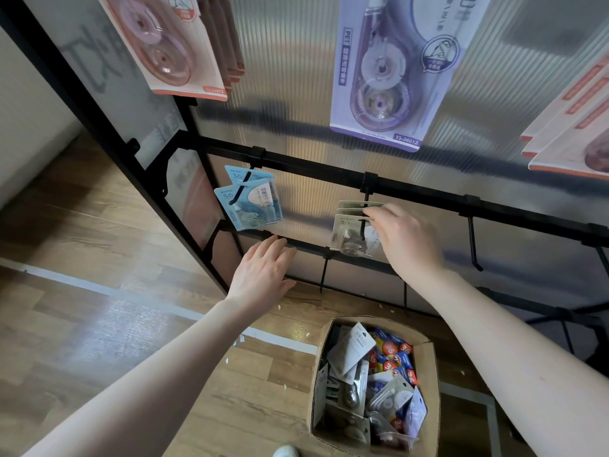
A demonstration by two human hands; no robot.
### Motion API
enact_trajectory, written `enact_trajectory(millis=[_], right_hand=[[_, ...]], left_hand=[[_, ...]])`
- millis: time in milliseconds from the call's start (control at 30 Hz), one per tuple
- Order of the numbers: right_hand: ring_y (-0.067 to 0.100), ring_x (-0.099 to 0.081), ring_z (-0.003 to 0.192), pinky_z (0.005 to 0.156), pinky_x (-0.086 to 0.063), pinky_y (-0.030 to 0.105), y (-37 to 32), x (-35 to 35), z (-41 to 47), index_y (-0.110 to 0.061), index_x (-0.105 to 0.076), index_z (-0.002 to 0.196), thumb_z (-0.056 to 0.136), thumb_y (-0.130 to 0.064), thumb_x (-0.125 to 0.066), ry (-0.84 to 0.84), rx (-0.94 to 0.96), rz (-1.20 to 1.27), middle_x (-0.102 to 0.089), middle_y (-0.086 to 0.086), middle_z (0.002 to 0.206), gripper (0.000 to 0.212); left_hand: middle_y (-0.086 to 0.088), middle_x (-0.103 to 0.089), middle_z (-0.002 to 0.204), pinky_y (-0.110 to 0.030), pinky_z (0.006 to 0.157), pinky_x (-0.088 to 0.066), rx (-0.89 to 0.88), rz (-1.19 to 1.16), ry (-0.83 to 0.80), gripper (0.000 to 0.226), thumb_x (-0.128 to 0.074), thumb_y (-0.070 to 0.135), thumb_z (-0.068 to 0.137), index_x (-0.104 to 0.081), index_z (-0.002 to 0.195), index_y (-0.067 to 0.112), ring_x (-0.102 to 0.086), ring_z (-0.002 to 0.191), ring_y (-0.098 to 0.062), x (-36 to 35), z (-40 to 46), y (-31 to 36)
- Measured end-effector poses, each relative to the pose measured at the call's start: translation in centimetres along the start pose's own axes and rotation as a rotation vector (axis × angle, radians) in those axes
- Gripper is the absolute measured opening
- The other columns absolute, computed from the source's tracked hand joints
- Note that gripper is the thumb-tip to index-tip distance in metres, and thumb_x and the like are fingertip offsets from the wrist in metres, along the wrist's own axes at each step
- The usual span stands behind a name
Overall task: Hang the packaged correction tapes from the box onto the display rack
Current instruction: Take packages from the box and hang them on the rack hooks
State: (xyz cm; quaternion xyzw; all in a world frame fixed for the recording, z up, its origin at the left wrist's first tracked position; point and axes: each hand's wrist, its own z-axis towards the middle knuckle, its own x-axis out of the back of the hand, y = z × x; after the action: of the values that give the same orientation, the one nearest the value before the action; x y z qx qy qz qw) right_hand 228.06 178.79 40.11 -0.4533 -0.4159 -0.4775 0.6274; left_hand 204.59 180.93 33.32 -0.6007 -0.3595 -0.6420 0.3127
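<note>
A cardboard box (428, 367) on the floor holds several packaged correction tapes (352, 354), grey and colourful ones. On the black display rack (313, 164), grey packs (346, 230) hang on a middle hook. My right hand (405, 239) is at that hook, its fingers pinching the top of a grey pack there. Blue packs (250, 199) hang on the hook to the left. My left hand (263, 270) hovers flat below the blue packs with straight fingers and holds nothing.
Large pink packs (158, 41) and a purple pack (389, 70) hang higher up. More pink packs (570, 133) hang at the right. An empty hook (474, 242) juts out right of my right hand. Wooden floor (82, 225) lies to the left.
</note>
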Motion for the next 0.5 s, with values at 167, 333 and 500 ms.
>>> enact_trajectory(millis=[167, 333, 500], right_hand=[[0.035, -0.065, 0.096, 0.071, -0.056, 0.040, 2.0, -1.5, -2.8, 0.002, -0.056, 0.123, 0.079, -0.005, -0.070, 0.101, -0.100, -0.006, -0.061, 0.022, 0.117, 0.046], [0.035, -0.054, 0.117, 0.088, -0.050, 0.043, 4.2, -4.0, -7.3, -0.002, -0.045, 0.134, 0.087, -0.019, -0.062, -0.015, -0.212, -0.013, -0.050, 0.021, 0.133, 0.053], [0.032, -0.045, 0.127, 0.099, -0.042, 0.040, 6.4, -6.4, -12.6, -0.008, -0.037, 0.141, 0.093, -0.026, -0.053, -0.161, -0.332, -0.032, -0.039, 0.015, 0.145, 0.054]], left_hand=[[-0.014, -0.059, 0.125, -0.043, 0.101, -0.040, -0.007, 0.017, 0.002, 0.063, -0.082, 0.033, 0.067, -0.059, 0.119, 0.009, -0.051, 0.122, -0.032, -0.3, 0.0, 1.0], [-0.013, -0.054, 0.131, -0.043, 0.106, -0.034, -0.010, 0.024, -0.031, 0.062, -0.078, 0.034, 0.072, -0.056, 0.123, 0.008, -0.044, 0.128, -0.032, -1.7, -0.3, 2.4], [-0.009, -0.034, 0.148, -0.037, 0.116, -0.013, -0.034, 0.004, -0.118, 0.062, -0.060, 0.039, 0.087, -0.040, 0.139, 0.011, -0.020, 0.142, -0.025, -5.0, -0.9, 5.4]])
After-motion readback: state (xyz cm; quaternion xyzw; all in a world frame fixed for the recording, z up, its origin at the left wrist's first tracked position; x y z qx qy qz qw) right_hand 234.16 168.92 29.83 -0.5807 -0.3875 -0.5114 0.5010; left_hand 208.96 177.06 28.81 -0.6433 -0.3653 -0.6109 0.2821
